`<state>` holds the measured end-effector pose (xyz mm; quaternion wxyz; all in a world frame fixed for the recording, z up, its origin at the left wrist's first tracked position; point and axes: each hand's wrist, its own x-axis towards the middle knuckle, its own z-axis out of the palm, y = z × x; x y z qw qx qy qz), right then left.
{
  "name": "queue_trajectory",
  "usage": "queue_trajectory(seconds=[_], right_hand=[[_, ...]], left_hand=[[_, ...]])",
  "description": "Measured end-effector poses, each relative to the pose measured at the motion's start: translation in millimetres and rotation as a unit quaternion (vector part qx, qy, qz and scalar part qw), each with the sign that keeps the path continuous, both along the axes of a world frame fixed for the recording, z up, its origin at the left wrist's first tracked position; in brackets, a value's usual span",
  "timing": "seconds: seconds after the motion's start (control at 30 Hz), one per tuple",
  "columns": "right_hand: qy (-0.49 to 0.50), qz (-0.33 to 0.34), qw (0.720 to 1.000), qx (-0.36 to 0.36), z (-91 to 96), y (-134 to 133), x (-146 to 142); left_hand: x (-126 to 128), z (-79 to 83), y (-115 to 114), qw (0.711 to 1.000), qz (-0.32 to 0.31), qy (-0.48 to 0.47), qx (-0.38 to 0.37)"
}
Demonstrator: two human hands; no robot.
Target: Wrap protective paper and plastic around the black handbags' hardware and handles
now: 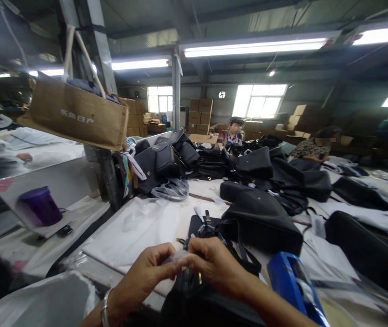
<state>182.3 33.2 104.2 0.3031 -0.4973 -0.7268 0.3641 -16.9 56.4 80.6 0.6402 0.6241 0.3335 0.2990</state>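
Observation:
Both hands meet at the near edge of the table. My left hand [148,272], with a silver bangle at the wrist, is closed with thumb and finger pinching a small piece of translucent wrapping film [177,257]. The same film is between the closed fingers of my right hand [214,263]. Directly below them lies a black handbag [211,306] with gold-coloured metal parts, partly hidden by my hands and forearm. Just beyond my fingers are black straps with a buckle [208,217]. A blue tape dispenser [294,286] stands beside my right forearm.
Black bags [262,215] are heaped across the white table [136,227]. A tan tote [78,111] hangs from a metal post [101,59] at the left. A purple mug [40,206] stands on a side ledge. Two people [232,135] are across the table.

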Motion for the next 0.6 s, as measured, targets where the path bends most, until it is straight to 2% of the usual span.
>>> queue_trajectory(seconds=[0.1,0.2,0.3,0.4,0.5,0.6], right_hand=[[-0.019,-0.003,1.0,0.009,-12.7,-1,19],[-0.084,-0.012,0.995,0.058,-22.3,-1,41],[-0.158,0.056,0.981,0.098,-28.5,5,50],[-0.202,0.136,0.962,0.122,-35.7,15,45],[-0.221,0.148,0.955,0.13,-42.4,24,37],[-0.192,0.141,0.963,0.129,-39.8,28,34]], left_hand=[[-12,-18.3,5,0.999,0.022,0.041,-0.003],[-25,-41.5,8,0.997,0.035,0.065,-0.01],[-31,-58.4,7,0.997,0.043,0.066,-0.021],[-30,-63.7,3,0.996,0.055,0.061,-0.03],[-28,-62.8,0,0.996,0.07,0.053,-0.034],[-29,-61.4,-1,0.995,0.083,0.049,-0.037]])
